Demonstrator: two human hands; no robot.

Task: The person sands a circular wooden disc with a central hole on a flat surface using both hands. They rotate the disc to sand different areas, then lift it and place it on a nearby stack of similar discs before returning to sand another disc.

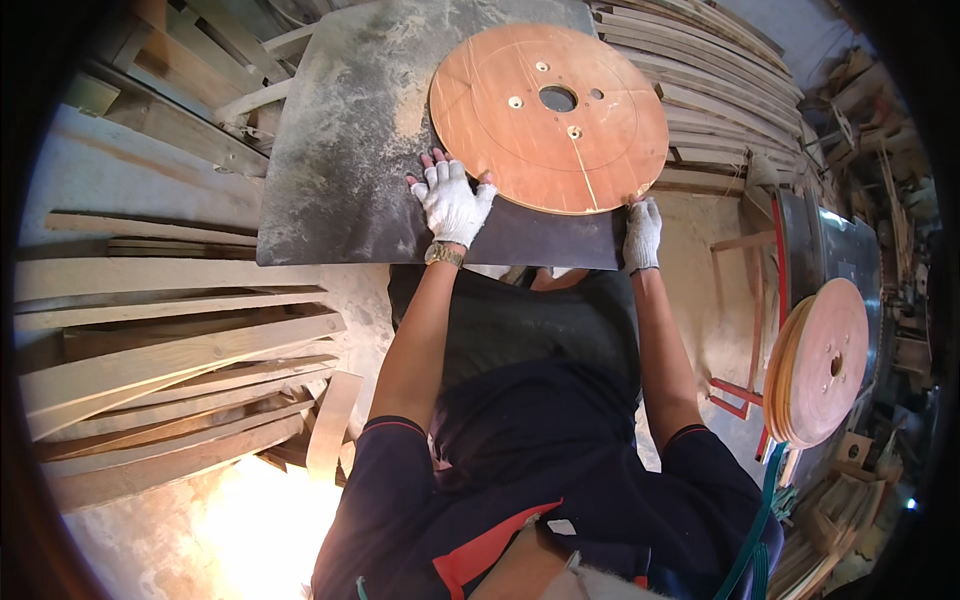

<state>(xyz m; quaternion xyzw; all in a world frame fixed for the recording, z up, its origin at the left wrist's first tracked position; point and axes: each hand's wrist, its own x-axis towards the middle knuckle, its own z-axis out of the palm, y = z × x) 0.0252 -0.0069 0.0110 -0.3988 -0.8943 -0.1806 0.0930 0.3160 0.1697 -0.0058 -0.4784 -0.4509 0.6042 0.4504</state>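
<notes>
A round plywood disc (pixel 500 75) with a centre hole and several smaller holes lies flat on a dark, dusty tabletop (pixel 340 170). My left hand (pixel 452 208), in a white fingerless-tipped glove, rests on the tabletop with fingers spread, its thumb at the disc's near-left edge. At the disc's near-right edge, my right hand (pixel 643 235) in a similar glove has its fingers curled and closed on the rim. Part of that grip is hidden from above. A metal-banded watch (pixel 445 254) is on my left wrist.
Long wooden strips (pixel 180 365) are stacked at the left, and more boards (pixel 700 75) lie beyond the table at the far right. A stack of round wooden discs (pixel 825 365) stands at the right beside a red metal frame (pixel 735 395). Bright light falls on the floor at lower left.
</notes>
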